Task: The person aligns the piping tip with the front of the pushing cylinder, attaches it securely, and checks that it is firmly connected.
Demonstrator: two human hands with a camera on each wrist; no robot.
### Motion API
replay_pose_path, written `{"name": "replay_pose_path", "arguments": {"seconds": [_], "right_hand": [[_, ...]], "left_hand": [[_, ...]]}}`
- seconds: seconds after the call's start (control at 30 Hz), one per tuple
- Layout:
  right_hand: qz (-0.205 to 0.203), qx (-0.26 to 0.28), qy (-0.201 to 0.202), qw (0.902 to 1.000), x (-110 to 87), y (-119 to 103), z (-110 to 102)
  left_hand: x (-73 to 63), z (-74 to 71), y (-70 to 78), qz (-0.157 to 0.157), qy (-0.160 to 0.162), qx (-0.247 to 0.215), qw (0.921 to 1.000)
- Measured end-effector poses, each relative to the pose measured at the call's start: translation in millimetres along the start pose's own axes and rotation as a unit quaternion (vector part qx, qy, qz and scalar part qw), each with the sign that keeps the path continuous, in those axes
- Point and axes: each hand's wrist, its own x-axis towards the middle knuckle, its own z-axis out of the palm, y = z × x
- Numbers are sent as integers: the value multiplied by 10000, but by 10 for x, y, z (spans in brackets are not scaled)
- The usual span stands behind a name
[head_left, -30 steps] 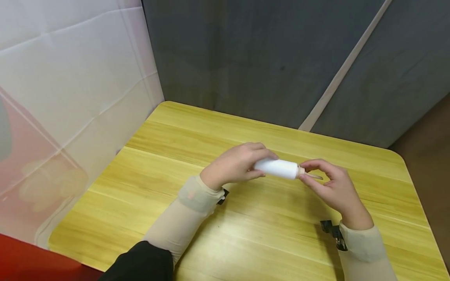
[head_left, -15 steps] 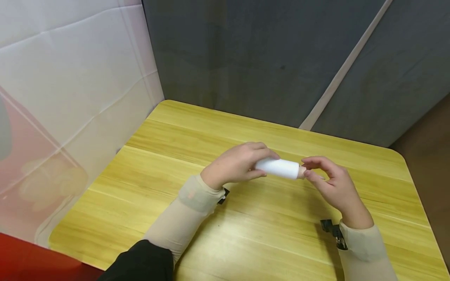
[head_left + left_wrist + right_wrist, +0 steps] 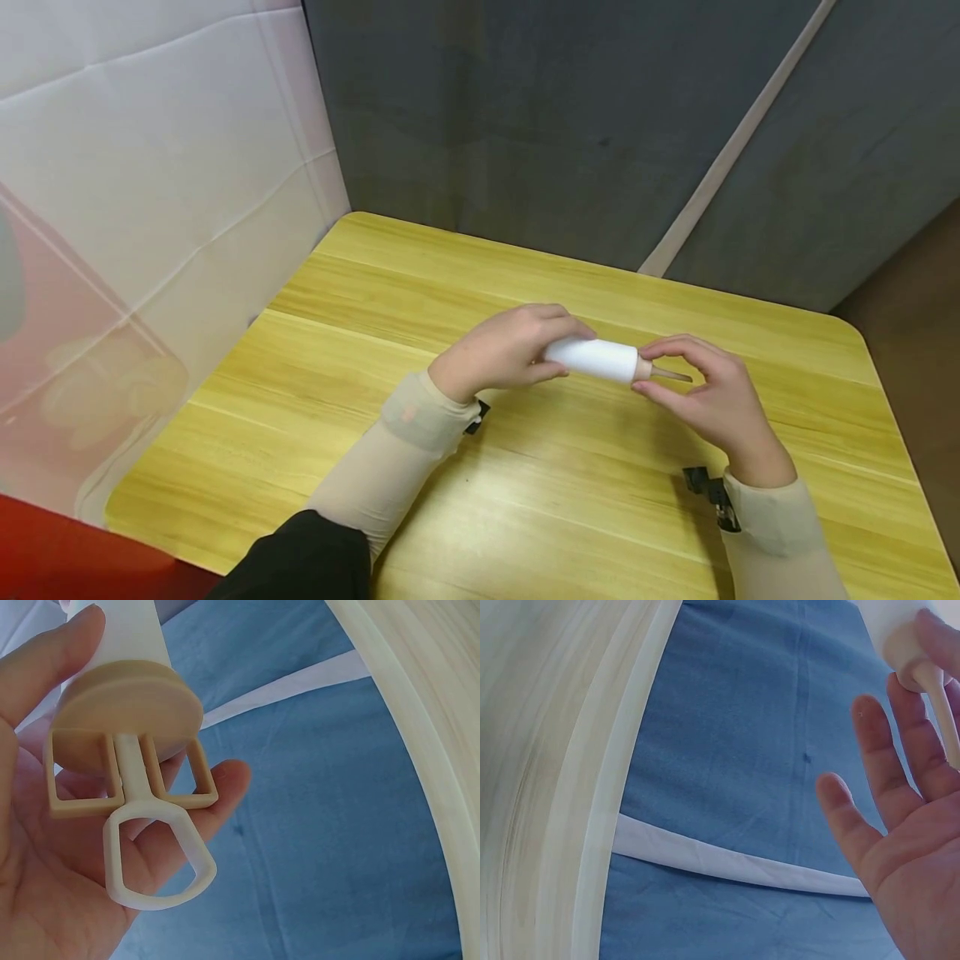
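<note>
A white icing syringe [image 3: 609,362] lies almost level above the table, its nozzle [image 3: 671,375] pointing right. My left hand [image 3: 510,346] grips the back part of its barrel. At the collar [image 3: 642,367] just behind the nozzle, the thumb and index finger of my right hand [image 3: 723,404] pinch it from two sides. The left wrist view shows the tan end cap [image 3: 131,705] with two square finger loops and a white ring handle [image 3: 154,901] close against it. In the right wrist view the other right fingers [image 3: 881,750] stretch out, apart from the nozzle.
Beneath both hands is a wood-grain table [image 3: 487,517]. A dark grey curtain [image 3: 525,125] with a pale strip stands behind its far edge. On the left hangs a whitish printed cloth [image 3: 187,150]; a red surface [image 3: 67,546] shows at the lower left.
My right thumb and index finger have shifted back from over the nozzle to the collar, so the nozzle shows again. The left hand and barrel have stayed nearly still.
</note>
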Motion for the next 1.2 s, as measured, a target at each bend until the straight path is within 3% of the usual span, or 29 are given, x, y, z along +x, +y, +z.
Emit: {"name": "replay_pose_path", "arguments": {"seconds": [0.27,0.53,0.67,0.73,0.87,0.97,1.1,1.2], "right_hand": [[91,-170,83,9998,-6,-5,-26],[175,104,50,9998,-17,-8,-74],[251,134,101,9995,-18,-2,-86],[369,-96,90,9992,-20,8,-73],[620,-1045,-458,9915,-30,29,-3],[854,-1560,-1163,9772,-36,35,55],[1306,-1643,-1765,9617,-25,60,102],[1610,-1621,-2025,9522,-16,91,135]], "left_hand": [[10,13,14,151,85,244,9996],[-4,41,112,585,485,1145,9905],[7,75,113,551,587,1181,9897],[23,129,73,484,608,1101,9909],[52,307,9,42,121,933,9956],[64,439,24,-457,-543,929,9931],[87,550,51,-837,-1045,988,9861],[101,613,39,-956,-1184,1004,9832]]}}
